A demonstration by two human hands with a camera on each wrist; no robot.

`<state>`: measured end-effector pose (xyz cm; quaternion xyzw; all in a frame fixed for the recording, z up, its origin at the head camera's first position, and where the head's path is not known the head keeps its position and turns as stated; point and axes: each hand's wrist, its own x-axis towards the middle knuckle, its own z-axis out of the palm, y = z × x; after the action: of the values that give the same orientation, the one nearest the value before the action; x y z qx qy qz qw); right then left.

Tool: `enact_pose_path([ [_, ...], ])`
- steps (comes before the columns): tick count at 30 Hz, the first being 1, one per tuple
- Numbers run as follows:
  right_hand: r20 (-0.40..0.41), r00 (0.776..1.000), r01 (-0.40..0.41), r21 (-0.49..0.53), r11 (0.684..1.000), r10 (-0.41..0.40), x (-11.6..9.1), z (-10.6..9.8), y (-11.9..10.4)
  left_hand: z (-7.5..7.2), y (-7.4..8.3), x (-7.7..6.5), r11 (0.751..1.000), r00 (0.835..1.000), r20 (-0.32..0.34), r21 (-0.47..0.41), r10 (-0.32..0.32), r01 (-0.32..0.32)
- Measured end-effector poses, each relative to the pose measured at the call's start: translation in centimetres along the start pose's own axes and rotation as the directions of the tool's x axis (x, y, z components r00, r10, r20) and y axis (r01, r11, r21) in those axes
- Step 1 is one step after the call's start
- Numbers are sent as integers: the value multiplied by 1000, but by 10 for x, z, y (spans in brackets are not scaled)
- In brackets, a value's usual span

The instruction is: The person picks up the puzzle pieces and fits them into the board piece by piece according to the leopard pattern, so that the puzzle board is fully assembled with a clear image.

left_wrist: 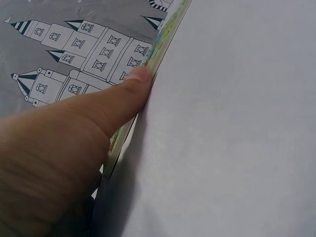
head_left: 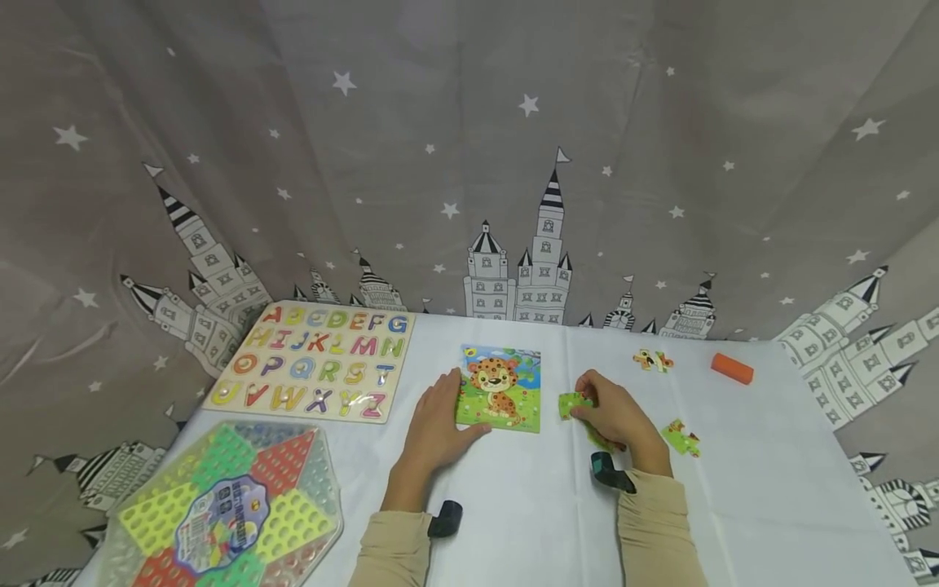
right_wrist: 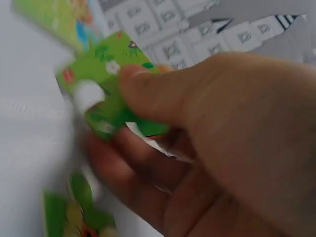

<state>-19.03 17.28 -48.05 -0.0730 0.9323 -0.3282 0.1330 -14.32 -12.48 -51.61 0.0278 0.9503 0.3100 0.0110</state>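
Green with printed flowers, a puzzle piece [head_left: 568, 406] is being pinched by the right hand [head_left: 619, 420], just right of the leopard picture [head_left: 501, 391], which is lying on the white cloth [head_left: 528, 509]. The left hand [head_left: 438, 420], thumb spread wide, is touching the picture's edges.

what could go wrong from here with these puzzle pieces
The right hand pinches a green puzzle piece, which might slip from the fingers. A loose piece lies beside the right wrist, so the sleeve could knock it aside. The left hand touches the picture board's edge; a push might shift it.
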Motion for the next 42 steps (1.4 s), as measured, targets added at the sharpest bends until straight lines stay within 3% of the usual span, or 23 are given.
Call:
enact_pose_path([
  [3,14,999,27,164,986,-30,0,4,-12,-1,-1,0,1000,1000,-4,-18,-16,16],
  [7,-31,997,80,326,942,-74,7,18,-39,-2,-2,0,999,999,-16,-37,-31,31],
  [11,-94,988,141,264,954,-120,20,41,-67,-2,-2,0,999,999,-19,-36,-27,27],
  [15,-55,979,204,140,969,-198,34,63,-89,-2,-2,0,1000,1000,-13,-27,-17,16],
  [20,21,953,301,-3,954,-301,44,79,-105,-2,-2,1,1000,1000,-13,-13,1,-1],
  [25,-2,945,325,-92,941,-326,45,85,-118,-3,-1,-1,1000,999,-28,-15,23,-23],
  [36,-60,949,305,-85,948,-311,46,91,-118,-5,0,0,1000,1000,-21,-13,6,-7],
  [42,-58,953,297,5,955,-296,38,79,-91,-2,1,0,1000,1000,-18,-20,-4,4],
])
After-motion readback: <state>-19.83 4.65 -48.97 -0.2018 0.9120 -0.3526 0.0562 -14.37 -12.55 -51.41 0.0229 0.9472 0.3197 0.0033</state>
